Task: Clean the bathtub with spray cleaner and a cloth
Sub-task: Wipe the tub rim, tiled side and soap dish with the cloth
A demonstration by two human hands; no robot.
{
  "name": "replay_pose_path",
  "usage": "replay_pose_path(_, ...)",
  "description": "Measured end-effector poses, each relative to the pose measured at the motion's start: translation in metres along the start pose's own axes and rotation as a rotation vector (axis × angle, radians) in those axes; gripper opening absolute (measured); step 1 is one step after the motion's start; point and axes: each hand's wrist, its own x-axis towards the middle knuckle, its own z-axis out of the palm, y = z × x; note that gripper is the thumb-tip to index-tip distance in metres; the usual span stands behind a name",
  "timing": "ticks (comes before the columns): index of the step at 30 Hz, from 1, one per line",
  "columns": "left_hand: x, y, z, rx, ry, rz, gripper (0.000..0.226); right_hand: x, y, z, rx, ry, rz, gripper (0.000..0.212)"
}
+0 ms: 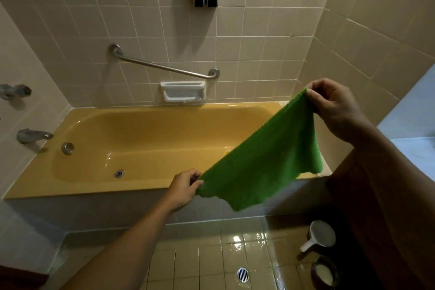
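Observation:
A green cloth [266, 162] hangs spread in the air over the right end of the yellow bathtub [70, 186]. My left hand [184, 189] pinches its lower left corner above the tub's front rim. My right hand [336, 110] pinches the upper right corner, held higher near the tub's far right end. The cloth sags between the two hands and hides part of the tub's right end. No spray cleaner bottle shows in the view.
A tub spout [33, 135], a wall tap [14, 92] and an overflow knob [67, 148] sit at the left end, and a drain [119, 173] lies in the tub floor. A grab bar [164, 67] and soap dish [183, 92] are on the back wall. A white scoop [320, 234] and floor drain [242, 274] lie on wet tiles.

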Motion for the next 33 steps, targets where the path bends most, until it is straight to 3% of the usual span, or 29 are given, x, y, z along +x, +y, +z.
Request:
replay_pose_path(6,0.007,-0.003,-0.028,0.02,0.171,0.019,0.016,-0.015,0.024,-0.026,-0.222,-0.042,0.073,0.02)
replay_pose_path(11,0.014,0.01,-0.061,-0.073,0.237,0.055,0.011,-0.035,0.036,-0.027,-0.188,0.087,0.096,0.014)
replay_pose_path(13,0.017,0.018,-0.07,0.034,0.277,0.092,0.013,-0.04,0.038,-0.025,-0.167,0.132,0.104,0.013)
replay_pose_path(16,0.016,0.038,-0.078,0.305,0.502,0.117,0.013,-0.044,0.038,-0.022,-0.096,0.171,0.124,0.014)
replay_pose_path(18,0.014,0.051,-0.081,0.309,0.575,0.175,0.015,-0.045,0.039,-0.023,-0.05,0.191,0.137,0.017)
replay_pose_path(20,0.011,0.061,-0.081,0.256,0.552,0.2,0.016,-0.042,0.04,-0.026,-0.032,0.202,0.154,0.016)
replay_pose_path(25,0.011,0.09,-0.064,0.253,0.463,-0.042,0.016,-0.023,0.064,-0.029,-0.116,0.135,0.296,0.019)
replay_pose_path(29,0.017,0.13,-0.026,-0.179,0.3,-0.301,0.01,-0.019,0.074,-0.003,-0.021,0.06,0.393,0.015)
replay_pose_path(33,0.02,0.178,0.013,-0.469,0.002,-0.437,0.015,-0.027,0.074,0.028,0.063,-0.078,0.423,0.018)
